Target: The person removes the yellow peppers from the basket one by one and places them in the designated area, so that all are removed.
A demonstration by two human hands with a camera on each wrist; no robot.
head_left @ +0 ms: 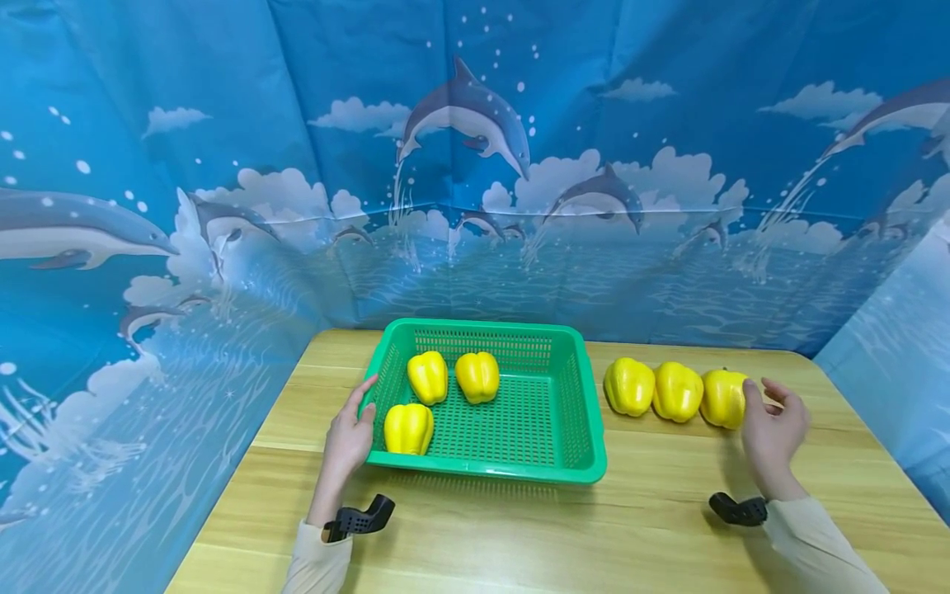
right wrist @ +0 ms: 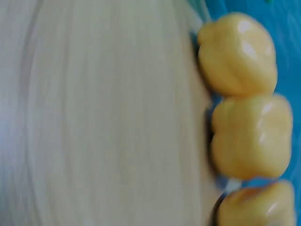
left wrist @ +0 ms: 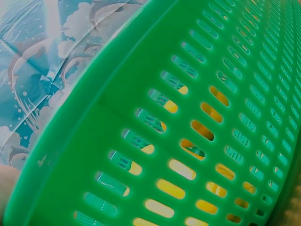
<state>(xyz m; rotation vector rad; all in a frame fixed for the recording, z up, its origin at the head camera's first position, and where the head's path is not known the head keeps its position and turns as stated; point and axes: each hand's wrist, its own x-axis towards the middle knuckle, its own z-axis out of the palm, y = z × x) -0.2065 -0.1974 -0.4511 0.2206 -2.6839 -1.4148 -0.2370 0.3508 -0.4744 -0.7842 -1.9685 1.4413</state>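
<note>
My left hand [head_left: 350,431] rests against the left rim of a green plastic basket [head_left: 586,412], its fingers mostly straight. Inside the basket lie three yellow bell peppers, one at the back left [head_left: 428,378], one beside it [head_left: 477,377] and one at the front left [head_left: 408,429]. The left wrist view shows the slotted basket wall [left wrist: 117,117] close up. On the right, my right hand [head_left: 774,425] is beside the rightmost yellow bell pepper [head_left: 722,398], thumb close to it and fingers loosely bent. Whether they touch, I cannot tell.
Two more yellow bell peppers, one left [head_left: 629,386] and one middle [head_left: 677,391], stand in a row with the rightmost one, right of the basket. All rest on a wooden table [head_left: 646,528]. A blue dolphin-print curtain [head_left: 460,272] hangs behind the table and along its sides.
</note>
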